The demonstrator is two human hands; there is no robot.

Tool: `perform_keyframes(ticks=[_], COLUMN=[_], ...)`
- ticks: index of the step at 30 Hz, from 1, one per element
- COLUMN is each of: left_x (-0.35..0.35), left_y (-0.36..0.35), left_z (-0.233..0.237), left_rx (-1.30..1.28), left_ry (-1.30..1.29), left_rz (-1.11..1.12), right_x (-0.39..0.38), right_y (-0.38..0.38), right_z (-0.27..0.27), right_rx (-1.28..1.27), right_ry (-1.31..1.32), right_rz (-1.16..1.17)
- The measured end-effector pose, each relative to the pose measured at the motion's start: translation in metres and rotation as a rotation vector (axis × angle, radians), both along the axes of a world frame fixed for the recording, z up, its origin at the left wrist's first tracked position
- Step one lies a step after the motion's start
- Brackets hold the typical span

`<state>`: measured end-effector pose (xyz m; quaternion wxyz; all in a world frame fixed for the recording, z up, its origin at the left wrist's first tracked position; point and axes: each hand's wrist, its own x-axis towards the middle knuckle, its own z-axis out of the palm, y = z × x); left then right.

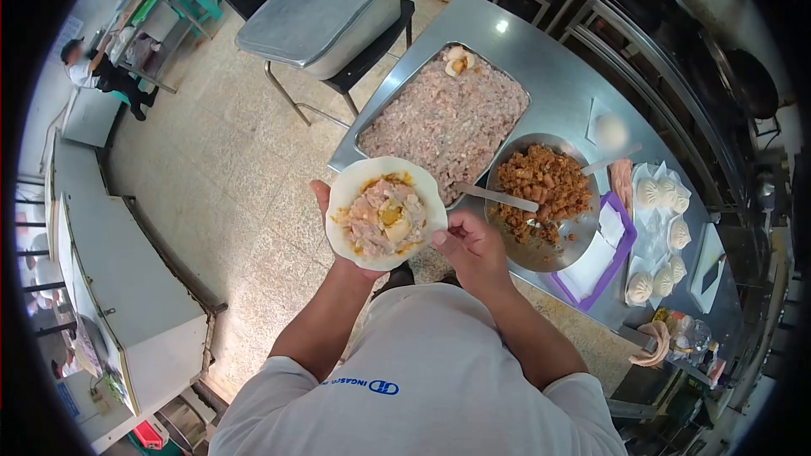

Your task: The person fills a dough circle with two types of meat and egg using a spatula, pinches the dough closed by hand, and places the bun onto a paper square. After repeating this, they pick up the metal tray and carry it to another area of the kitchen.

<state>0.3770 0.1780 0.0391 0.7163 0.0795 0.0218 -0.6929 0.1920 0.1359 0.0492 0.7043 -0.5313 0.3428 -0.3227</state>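
A round dough wrapper (428,188) lies on my left hand (360,269), which supports it from below; the thumb shows at its left edge and the other fingers are hidden underneath. Pinkish minced meat filling (372,207), with a piece of egg and brown sauce around it, sits in the middle of the dough. My right hand (476,247) pinches the wrapper's right edge between thumb and fingers. Just beyond the wrapper is a metal tray (359,145) of raw minced filling. To the right stands a steel bowl (583,255) of brown diced meat, with a flat spatula (498,195) across its rim.
Pleated buns (649,192) rest on white paper at the right of the steel table (498,21). Near them are a purple tray (629,241) and a round dough piece (610,130). A lidded tub (325,8) stands on a chair ahead. A person (110,72) sits far left.
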Motion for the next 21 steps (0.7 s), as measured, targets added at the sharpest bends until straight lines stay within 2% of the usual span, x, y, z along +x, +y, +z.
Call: perform_keyframes(ticks=[3, 5, 6, 8, 10, 12, 16, 21], left_x=[0.001, 0.000, 0.000, -0.001, -0.004, -0.008, -0.014, -0.008], left_y=[0.002, 0.004, 0.005, 0.007, 0.009, 0.010, 0.007, 0.008], left_z=[0.010, 0.012, 0.012, 0.015, 0.022, 0.034, 0.049, 0.028], left_rx=[0.018, 0.025, 0.020, 0.016, -0.056, -0.039, -0.048, -0.112], left_ry=[-0.020, -0.002, -0.012, -0.023, 0.077, 0.039, 0.057, 0.121], left_rz=[-0.004, 0.001, -0.008, -0.018, -0.038, -0.048, -0.079, -0.164], right_x=[-0.001, -0.002, -0.002, -0.004, -0.011, -0.014, -0.012, -0.011], right_y=[-0.001, -0.002, -0.001, 0.001, 0.000, -0.001, -0.007, -0.008], right_z=[0.013, 0.025, 0.028, 0.033, 0.042, 0.047, 0.052, 0.048], right_rx=[-0.093, -0.325, -0.324, -0.522, -0.511, -0.498, -0.442, -0.314], right_ry=[0.105, 0.279, 0.279, 0.279, 0.324, 0.368, 0.226, 0.109], right_rz=[0.001, 0.018, 0.017, -0.041, -0.007, 0.027, -0.032, -0.036])
